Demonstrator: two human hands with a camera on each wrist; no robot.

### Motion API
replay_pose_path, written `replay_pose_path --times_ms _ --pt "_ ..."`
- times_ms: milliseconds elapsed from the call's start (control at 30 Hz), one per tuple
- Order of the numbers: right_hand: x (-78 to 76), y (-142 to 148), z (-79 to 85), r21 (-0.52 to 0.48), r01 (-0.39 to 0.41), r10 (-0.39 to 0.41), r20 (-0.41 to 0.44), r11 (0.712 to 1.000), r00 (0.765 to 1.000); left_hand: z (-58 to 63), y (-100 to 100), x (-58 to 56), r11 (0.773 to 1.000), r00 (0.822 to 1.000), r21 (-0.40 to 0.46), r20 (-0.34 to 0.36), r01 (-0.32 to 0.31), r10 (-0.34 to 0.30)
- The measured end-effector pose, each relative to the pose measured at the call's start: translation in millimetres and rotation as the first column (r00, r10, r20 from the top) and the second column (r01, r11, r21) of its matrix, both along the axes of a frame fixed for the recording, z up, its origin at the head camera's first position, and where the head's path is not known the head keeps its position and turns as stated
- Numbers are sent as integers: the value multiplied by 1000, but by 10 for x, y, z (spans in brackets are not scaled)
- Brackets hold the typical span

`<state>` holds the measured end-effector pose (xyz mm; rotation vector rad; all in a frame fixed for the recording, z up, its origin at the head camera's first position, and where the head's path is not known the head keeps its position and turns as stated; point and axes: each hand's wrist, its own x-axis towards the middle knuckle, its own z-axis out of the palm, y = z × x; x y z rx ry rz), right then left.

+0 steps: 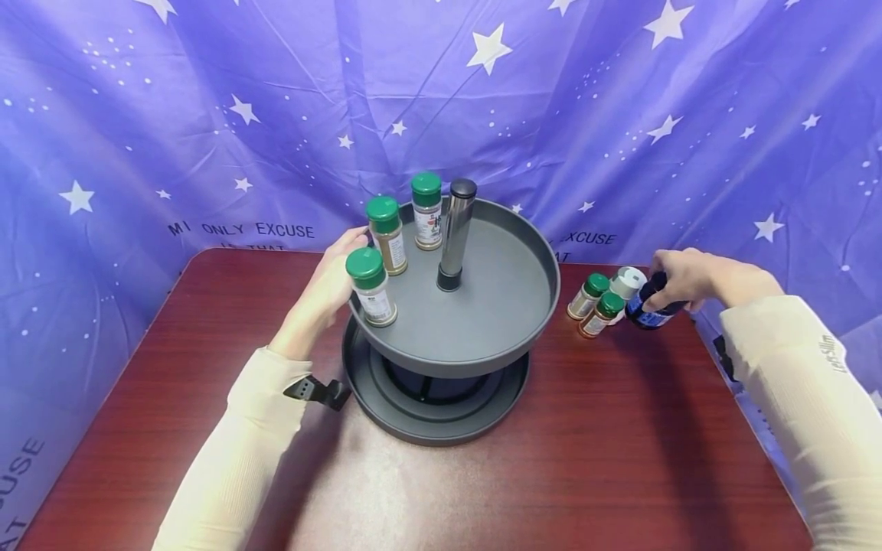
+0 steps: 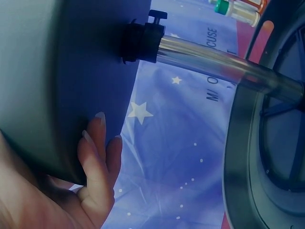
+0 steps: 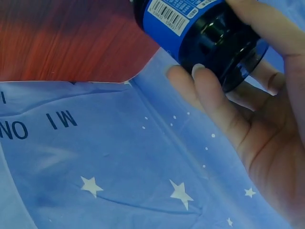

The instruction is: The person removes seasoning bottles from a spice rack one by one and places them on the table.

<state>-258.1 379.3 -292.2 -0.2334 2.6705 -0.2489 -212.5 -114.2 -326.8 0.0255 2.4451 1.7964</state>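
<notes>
A two-tier dark grey turntable rack stands on the table. My left hand (image 1: 329,279) grips the left rim of its upper tray (image 1: 496,283). In the left wrist view the fingers (image 2: 95,167) curl beneath that tray. Three green-capped spice jars, one of them a front jar (image 1: 375,300), stand upright along the tray's left side by the chrome post (image 1: 457,233). Over at the right, my right hand (image 1: 689,275) holds a dark bottle with a blue label (image 1: 644,312), tilted. The right wrist view shows the fingers around the narrower end of this bottle (image 3: 183,24).
Beside the dark bottle cluster two small green-capped jars, a rear one (image 1: 584,302) and a front one (image 1: 598,320), and a white-capped container (image 1: 627,283). The lower tray (image 1: 434,432) sits below the upper one. A star-patterned purple curtain (image 1: 276,92) hangs behind the reddish-brown table (image 1: 586,459).
</notes>
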Motion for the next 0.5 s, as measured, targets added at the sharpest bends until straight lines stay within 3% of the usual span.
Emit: replay_pose_path --times_ms 500 --pt "-39 -4 -213 -15 -15 15 20 1000 1000 24 2 20 1000 1000 4 -3 5 -5"
